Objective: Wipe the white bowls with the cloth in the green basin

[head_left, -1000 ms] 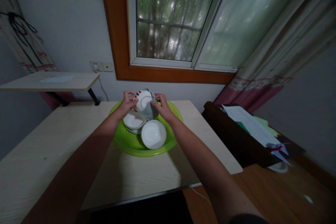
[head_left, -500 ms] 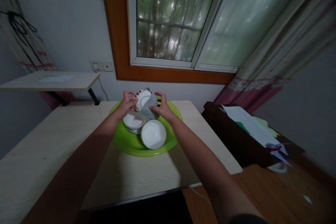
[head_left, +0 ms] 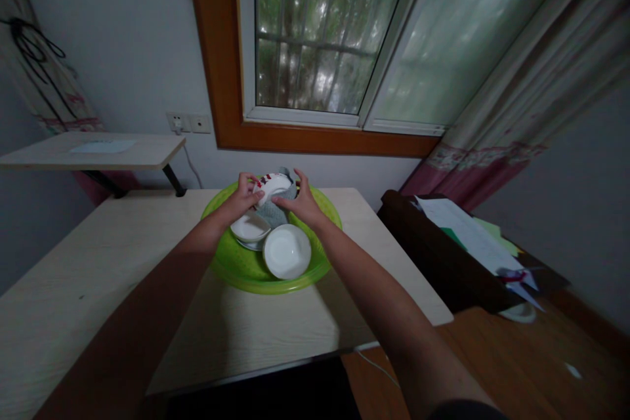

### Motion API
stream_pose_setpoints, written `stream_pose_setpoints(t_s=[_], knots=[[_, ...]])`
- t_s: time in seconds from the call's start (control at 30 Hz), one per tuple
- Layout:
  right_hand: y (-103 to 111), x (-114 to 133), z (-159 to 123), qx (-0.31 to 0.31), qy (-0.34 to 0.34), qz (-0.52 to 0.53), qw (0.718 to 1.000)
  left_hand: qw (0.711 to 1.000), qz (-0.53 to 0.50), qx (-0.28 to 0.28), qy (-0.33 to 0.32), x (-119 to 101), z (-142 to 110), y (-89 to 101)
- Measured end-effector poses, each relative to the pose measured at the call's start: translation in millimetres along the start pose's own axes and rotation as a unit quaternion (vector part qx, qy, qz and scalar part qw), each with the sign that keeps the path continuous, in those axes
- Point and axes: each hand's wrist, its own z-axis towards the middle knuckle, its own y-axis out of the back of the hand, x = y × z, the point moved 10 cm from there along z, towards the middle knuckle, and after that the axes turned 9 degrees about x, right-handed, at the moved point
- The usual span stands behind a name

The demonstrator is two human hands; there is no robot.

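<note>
My left hand [head_left: 241, 193] grips a white bowl with red marks [head_left: 274, 184], tilted above a green plastic basin [head_left: 231, 268]. Against that bowl my right hand [head_left: 301, 202] presses a grey cloth [head_left: 273, 212] from below and from the right. Inside the basin lie two more white dishes: one small bowl [head_left: 250, 228] under my left hand and a round white bowl [head_left: 287, 251] nearer the front.
The basin stands on a light wooden table [head_left: 98, 275] under a window [head_left: 315, 33]. A side shelf [head_left: 98, 149] is at the left. A dark box with papers [head_left: 467, 236] sits at the right, over a wooden floor.
The held bowl has tipped flatter and lower. My right hand and the cloth have slid under and left across it. The basin and other dishes stay put.
</note>
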Motion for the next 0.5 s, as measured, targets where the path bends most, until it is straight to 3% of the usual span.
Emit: stream_pose_setpoints(t_s=[0.27, 0.5], knots=[[8, -6, 3, -0.021, -0.014, 0.030, 0.999, 1.000, -0.028, -0.002, -0.002, -1, 0, 1.0], [2, -16, 6, 0.046, -0.018, 0.107, 0.993, 0.997, -0.069, -0.022, 0.021, -7, -2, 2.7]])
